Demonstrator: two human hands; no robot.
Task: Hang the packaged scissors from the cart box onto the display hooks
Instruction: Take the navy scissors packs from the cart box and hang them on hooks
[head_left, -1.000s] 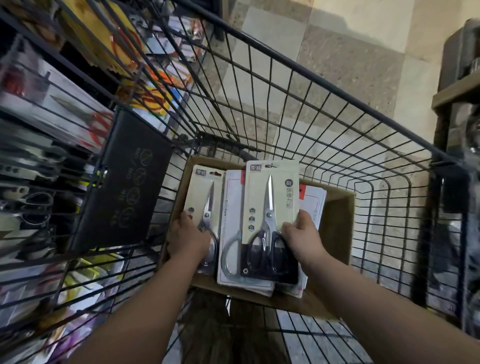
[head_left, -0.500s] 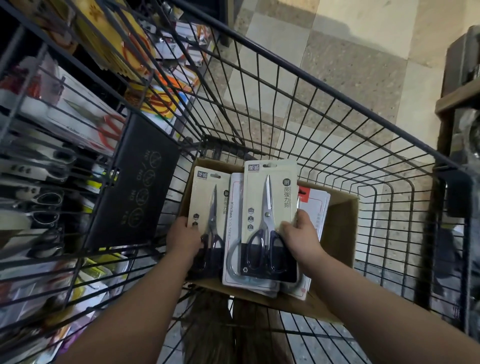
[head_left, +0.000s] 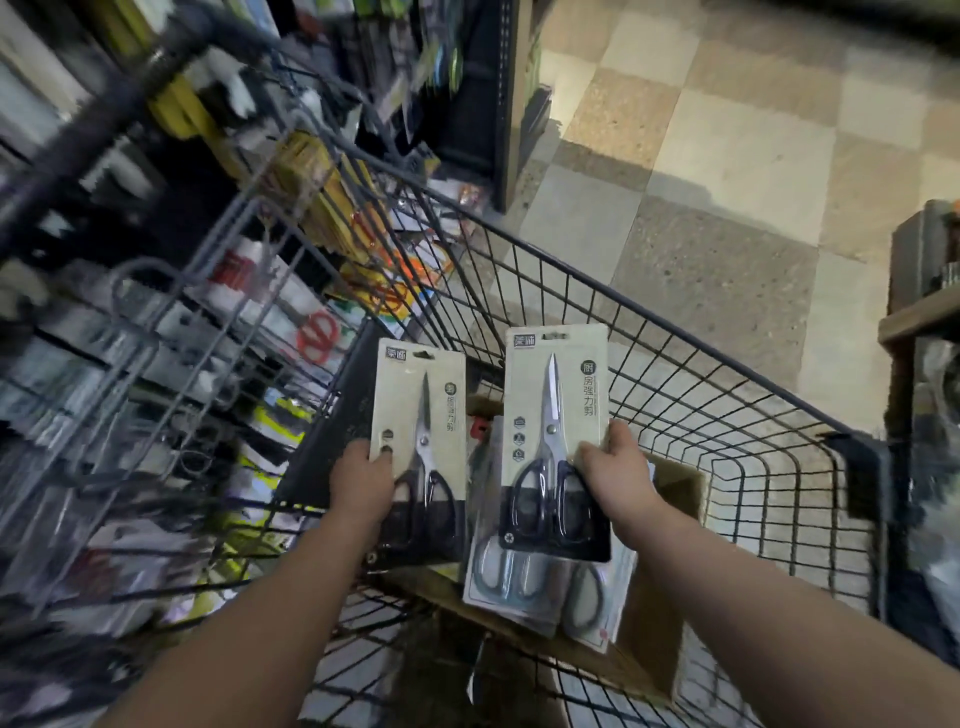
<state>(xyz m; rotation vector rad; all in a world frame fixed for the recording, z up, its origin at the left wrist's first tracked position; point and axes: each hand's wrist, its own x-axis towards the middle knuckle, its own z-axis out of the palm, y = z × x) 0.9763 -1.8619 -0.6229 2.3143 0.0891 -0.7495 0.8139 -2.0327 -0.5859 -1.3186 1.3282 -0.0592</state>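
Beige cards (head_left: 556, 395) carry black-handled scissors (head_left: 550, 488), the cart (head_left: 701, 415) is black wire, the floor (head_left: 727, 156) checkered tan-and-cream.

A checkered tile floor (head_left: 727, 171) in beige and speckled brown, dimly lit, with a wooden shelf (head_left: 919, 317) at right.

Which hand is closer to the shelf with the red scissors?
Left. The left hand is beside the red scissors display; the right hand is farther, over the cart.

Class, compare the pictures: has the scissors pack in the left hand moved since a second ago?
Yes. The left hand has lifted its scissors pack up out of the cardboard box in the cart; earlier its lower end sat inside the box.
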